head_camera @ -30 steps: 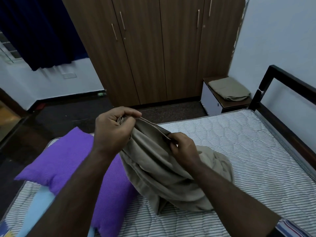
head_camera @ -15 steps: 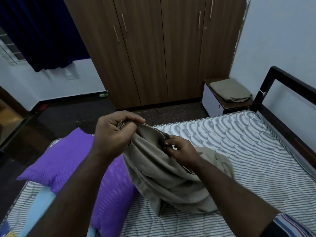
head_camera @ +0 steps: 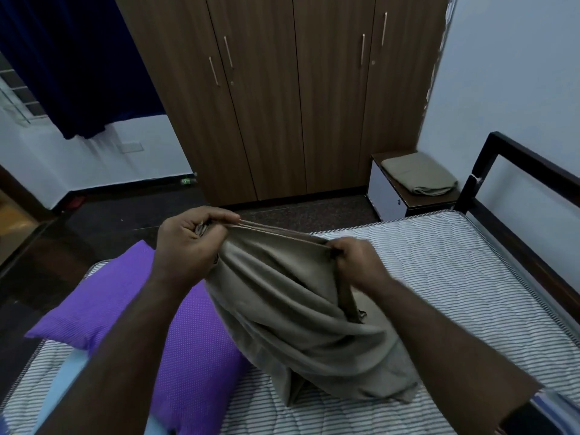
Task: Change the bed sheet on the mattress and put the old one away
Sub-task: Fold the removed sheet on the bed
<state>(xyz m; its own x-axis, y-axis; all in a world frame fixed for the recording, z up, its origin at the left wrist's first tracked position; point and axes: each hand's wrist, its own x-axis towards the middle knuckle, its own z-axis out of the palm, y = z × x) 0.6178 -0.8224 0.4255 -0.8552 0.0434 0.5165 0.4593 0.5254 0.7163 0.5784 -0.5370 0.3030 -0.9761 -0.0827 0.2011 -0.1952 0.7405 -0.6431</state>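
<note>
A beige bed sheet hangs bunched above the bare striped mattress, its lower folds resting on it. My left hand grips several gathered layers of the sheet's top edge. My right hand pinches the same edge farther right, so the edge runs taut between both hands. A second beige sheet, folded, lies on the low bedside cabinet beyond the bed's far corner.
A purple pillow lies on the mattress at the left, over a light blue cloth. The dark bed frame rises at the right by the wall. A brown wardrobe stands behind, with dark floor in front.
My right hand slid rightward along the sheet's edge, away from the left hand, and the edge is now pulled straight. The left hand kept its grip.
</note>
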